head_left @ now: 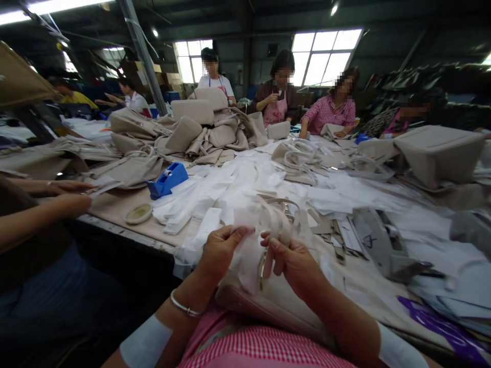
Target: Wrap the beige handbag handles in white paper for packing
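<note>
My left hand [220,253], with a silver bangle at the wrist, pinches a thin white sheet [245,255] between thumb and fingers. To its right, my right hand [289,258] has its fingers closed round a beige strap [280,225] with metal fittings. A gold-coloured metal piece [263,268] hangs just below those fingers. Beneath both hands, a beige bag [276,304] lies at the table's front edge, against a pink checked apron. The sheet and my hands partly cover the bag.
White sheets [245,176] cover the table's middle. A blue tape dispenser [168,180] and round dish [138,213] stand left; a grey dispenser [379,243] stands right. Beige bags [192,133] are piled behind. A person's hands [71,197] work at left; several people stand or sit across.
</note>
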`<state>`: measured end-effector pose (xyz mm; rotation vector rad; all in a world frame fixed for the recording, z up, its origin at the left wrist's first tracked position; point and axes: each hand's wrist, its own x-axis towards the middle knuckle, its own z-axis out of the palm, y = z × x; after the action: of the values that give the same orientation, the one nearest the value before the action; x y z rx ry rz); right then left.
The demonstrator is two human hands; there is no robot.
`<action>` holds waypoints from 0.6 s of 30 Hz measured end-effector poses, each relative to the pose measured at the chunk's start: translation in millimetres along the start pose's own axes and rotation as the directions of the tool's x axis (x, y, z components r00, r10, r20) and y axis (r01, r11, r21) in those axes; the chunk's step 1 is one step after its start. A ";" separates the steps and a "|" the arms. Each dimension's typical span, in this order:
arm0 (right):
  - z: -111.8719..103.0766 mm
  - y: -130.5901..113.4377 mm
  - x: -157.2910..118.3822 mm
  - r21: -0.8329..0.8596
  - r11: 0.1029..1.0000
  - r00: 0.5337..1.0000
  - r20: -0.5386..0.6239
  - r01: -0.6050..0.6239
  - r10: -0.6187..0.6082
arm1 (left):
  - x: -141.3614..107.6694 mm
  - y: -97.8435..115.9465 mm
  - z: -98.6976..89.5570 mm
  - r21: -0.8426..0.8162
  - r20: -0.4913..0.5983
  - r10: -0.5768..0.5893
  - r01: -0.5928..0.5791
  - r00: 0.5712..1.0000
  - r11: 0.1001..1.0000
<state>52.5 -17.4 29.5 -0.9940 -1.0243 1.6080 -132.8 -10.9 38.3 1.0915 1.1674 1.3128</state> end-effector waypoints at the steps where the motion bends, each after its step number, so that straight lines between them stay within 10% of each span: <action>1: -4.9 -6.1 1.6 0.027 0.999 1.000 -0.004 0.025 -0.025 | -1.1 3.3 -5.9 0.107 -0.004 0.032 -0.032 0.999 0.994; 8: -14.6 -53.3 6.4 0.251 0.958 0.988 -0.101 0.138 -0.116 | -9.3 2.8 -20.2 0.253 0.057 0.055 -0.068 0.997 0.965; 18: -1.8 -60.9 3.7 -0.001 0.980 0.975 0.093 0.201 -0.200 | -15.5 -9.1 -8.9 0.082 0.072 -0.109 0.103 0.991 0.991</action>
<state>70.7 -1.6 85.6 -0.8013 -1.1586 1.4943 -139.5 -26.9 28.3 1.1110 1.2117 1.1421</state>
